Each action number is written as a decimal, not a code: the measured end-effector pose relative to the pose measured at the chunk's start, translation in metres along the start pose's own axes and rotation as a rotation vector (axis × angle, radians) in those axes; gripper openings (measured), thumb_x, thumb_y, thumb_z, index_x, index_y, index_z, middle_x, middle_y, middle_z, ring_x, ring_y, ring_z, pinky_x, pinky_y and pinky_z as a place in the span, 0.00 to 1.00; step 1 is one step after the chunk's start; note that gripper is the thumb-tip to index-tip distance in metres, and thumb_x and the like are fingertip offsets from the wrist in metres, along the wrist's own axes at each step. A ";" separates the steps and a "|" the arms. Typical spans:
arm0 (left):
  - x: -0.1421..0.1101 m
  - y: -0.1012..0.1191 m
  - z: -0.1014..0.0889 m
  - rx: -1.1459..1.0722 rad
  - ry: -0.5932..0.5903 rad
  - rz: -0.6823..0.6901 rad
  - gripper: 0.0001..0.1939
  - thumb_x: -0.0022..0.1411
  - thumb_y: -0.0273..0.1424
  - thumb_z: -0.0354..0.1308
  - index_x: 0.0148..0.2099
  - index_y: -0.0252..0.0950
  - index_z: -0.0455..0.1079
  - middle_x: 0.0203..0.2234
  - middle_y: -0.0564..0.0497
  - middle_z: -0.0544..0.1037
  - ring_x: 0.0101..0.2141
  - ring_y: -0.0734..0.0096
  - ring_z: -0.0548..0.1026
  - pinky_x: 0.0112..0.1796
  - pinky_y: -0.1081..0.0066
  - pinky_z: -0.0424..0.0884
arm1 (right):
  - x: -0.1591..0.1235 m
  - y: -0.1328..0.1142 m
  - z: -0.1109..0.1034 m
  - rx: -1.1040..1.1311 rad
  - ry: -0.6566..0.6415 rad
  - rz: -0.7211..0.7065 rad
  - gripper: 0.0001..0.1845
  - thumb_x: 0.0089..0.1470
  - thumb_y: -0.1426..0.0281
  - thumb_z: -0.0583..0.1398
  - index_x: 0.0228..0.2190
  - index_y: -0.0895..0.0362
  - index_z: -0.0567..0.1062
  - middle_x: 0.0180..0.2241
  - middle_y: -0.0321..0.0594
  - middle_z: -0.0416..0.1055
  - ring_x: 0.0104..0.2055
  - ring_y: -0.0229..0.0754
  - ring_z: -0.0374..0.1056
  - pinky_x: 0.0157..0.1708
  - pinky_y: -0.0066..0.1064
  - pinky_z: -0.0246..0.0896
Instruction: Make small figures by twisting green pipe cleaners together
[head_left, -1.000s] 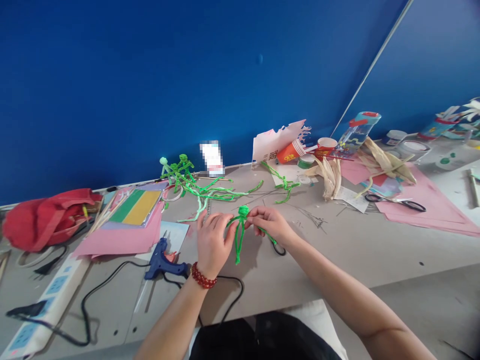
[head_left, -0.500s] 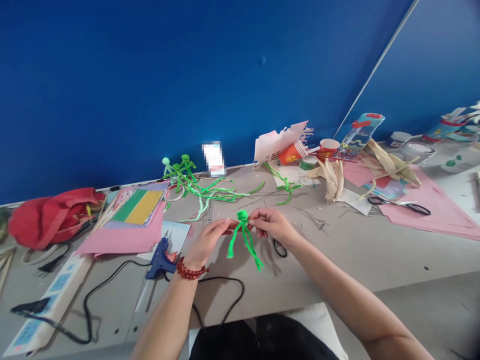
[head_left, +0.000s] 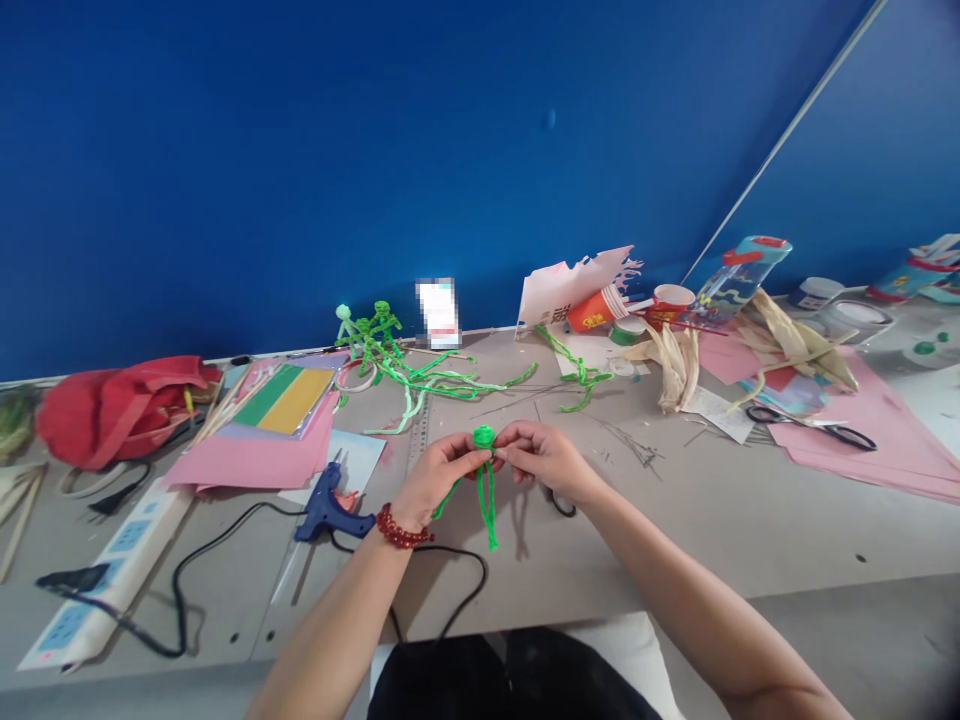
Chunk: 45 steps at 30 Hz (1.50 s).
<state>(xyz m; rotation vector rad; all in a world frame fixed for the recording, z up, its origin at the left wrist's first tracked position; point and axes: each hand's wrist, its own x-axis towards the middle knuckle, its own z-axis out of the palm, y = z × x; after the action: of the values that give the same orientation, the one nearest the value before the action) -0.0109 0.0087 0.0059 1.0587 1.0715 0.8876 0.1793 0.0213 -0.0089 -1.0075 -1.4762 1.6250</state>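
Between both hands, above the table's front half, is a green yarn figure (head_left: 484, 437) with a round wound head and loose strands hanging down. My left hand (head_left: 442, 475), with a red bead bracelet at the wrist, pinches it just under the head. My right hand (head_left: 544, 458) is closed at the figure's neck from the other side, its fingertips touching the yarn there. Behind the hands lie more green yarn figures (head_left: 379, 325) with long strands, and a separate green yarn piece (head_left: 581, 378) rests to the right.
A blue glue gun (head_left: 330, 508) with a black cord lies left, near a white power strip (head_left: 112, 575) and a red bag (head_left: 127, 410). Scissors (head_left: 814, 427) lie on pink paper at the right. Thin wires (head_left: 626, 440), dried husks (head_left: 675, 365) and paper cups (head_left: 596, 308) are behind.
My left hand has moved inward, its thumb now over the figure's neck. The strands hang straighter and partly behind that hand. The camera view has shifted slightly.
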 end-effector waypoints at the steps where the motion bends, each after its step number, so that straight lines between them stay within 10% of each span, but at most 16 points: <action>1: 0.000 -0.001 0.000 -0.017 -0.004 -0.011 0.15 0.47 0.38 0.71 0.32 0.34 0.75 0.27 0.51 0.80 0.32 0.66 0.77 0.34 0.69 0.70 | 0.000 0.000 0.001 -0.004 -0.009 -0.005 0.14 0.52 0.59 0.65 0.33 0.56 0.73 0.27 0.37 0.78 0.21 0.33 0.67 0.20 0.23 0.55; 16: 0.003 0.000 -0.007 -0.189 0.256 0.053 0.14 0.40 0.34 0.74 0.26 0.33 0.75 0.20 0.55 0.74 0.23 0.78 0.69 0.26 0.76 0.63 | 0.000 -0.003 -0.003 0.043 0.085 -0.040 0.15 0.51 0.59 0.66 0.28 0.57 0.72 0.23 0.37 0.78 0.18 0.31 0.62 0.20 0.23 0.54; 23: 0.002 0.004 -0.004 -0.401 0.311 0.038 0.15 0.39 0.33 0.76 0.29 0.34 0.75 0.23 0.55 0.78 0.24 0.78 0.72 0.26 0.79 0.66 | 0.008 0.006 0.000 0.662 0.260 -0.083 0.15 0.50 0.57 0.60 0.24 0.55 0.70 0.16 0.33 0.68 0.16 0.32 0.56 0.18 0.25 0.52; 30: 0.001 0.002 0.002 -0.462 0.326 0.106 0.16 0.37 0.32 0.76 0.28 0.33 0.75 0.21 0.56 0.77 0.23 0.79 0.72 0.26 0.80 0.67 | -0.001 0.006 0.027 0.360 -0.094 0.021 0.14 0.47 0.62 0.68 0.29 0.58 0.72 0.22 0.30 0.66 0.21 0.32 0.62 0.23 0.25 0.58; 45: 0.001 0.002 -0.010 -0.121 0.320 0.227 0.12 0.48 0.36 0.70 0.27 0.35 0.73 0.20 0.55 0.73 0.25 0.75 0.69 0.30 0.74 0.65 | 0.002 0.004 0.005 0.080 0.102 0.030 0.17 0.49 0.57 0.65 0.32 0.58 0.73 0.22 0.34 0.70 0.22 0.34 0.64 0.21 0.25 0.56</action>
<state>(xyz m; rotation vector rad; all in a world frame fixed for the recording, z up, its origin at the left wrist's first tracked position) -0.0206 0.0128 0.0059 0.9693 1.1576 1.3215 0.1740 0.0201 -0.0125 -1.0562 -1.3243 1.6156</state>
